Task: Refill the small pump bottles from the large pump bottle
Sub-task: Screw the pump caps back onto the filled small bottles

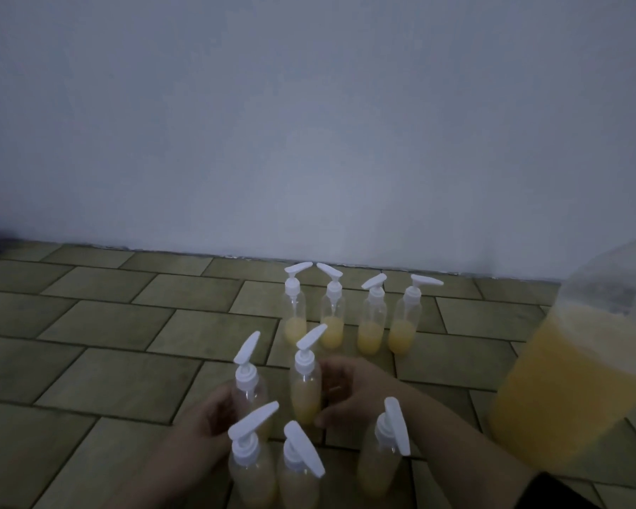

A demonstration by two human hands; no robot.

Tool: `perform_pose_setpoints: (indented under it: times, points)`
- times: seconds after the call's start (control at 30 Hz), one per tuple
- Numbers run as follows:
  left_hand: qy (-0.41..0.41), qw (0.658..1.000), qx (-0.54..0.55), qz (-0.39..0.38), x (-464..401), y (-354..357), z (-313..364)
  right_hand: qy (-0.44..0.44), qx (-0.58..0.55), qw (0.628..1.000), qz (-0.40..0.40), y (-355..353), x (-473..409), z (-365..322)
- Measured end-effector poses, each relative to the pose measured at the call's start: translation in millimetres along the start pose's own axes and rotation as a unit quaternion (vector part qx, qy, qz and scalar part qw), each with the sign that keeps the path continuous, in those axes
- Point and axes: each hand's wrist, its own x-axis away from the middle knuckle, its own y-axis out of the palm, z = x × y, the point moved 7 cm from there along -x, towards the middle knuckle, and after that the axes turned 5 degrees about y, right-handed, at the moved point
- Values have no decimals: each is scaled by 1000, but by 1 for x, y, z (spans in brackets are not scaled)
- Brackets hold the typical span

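Several small clear pump bottles with white pump heads stand on the tiled floor. My left hand (206, 424) grips one small bottle (248, 393) that looks nearly empty. Just to its right, my right hand (349, 387) curls its fingers and thumb round another small bottle (304, 387), which is mostly full of yellow liquid. The large clear bottle (566, 380), about half full of yellow liquid, stands at the right edge; its top is cut off by the frame.
A back row of small bottles (333, 317) with a little yellow liquid stands near the white wall (309, 123). Three more small bottles (298, 472) stand close in front of my hands. Bare floor tiles (107, 343) stretch to the left.
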Motion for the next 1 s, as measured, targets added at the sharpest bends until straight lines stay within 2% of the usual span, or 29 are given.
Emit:
perform_pose_setpoints:
  times: [0.13,0.33,0.47,0.77,1.0]
  points:
    - [2,1000,8,-28,-20,6,10,11,18,1000,12,5,-9,7]
    - [-16,998,-50,-37,-53,16,5,-25,22,994,100,-10,-5,8]
    - [-8,998,-65,-16,-69,20,5,-21,31,985,166,-27,-5,10]
    - [3,995,-94,-20,-77,21,8,-22,32,973,228,-31,-7,12]
    - [-1,994,-110,-24,-76,17,5,20,3,975,222,-38,0,23]
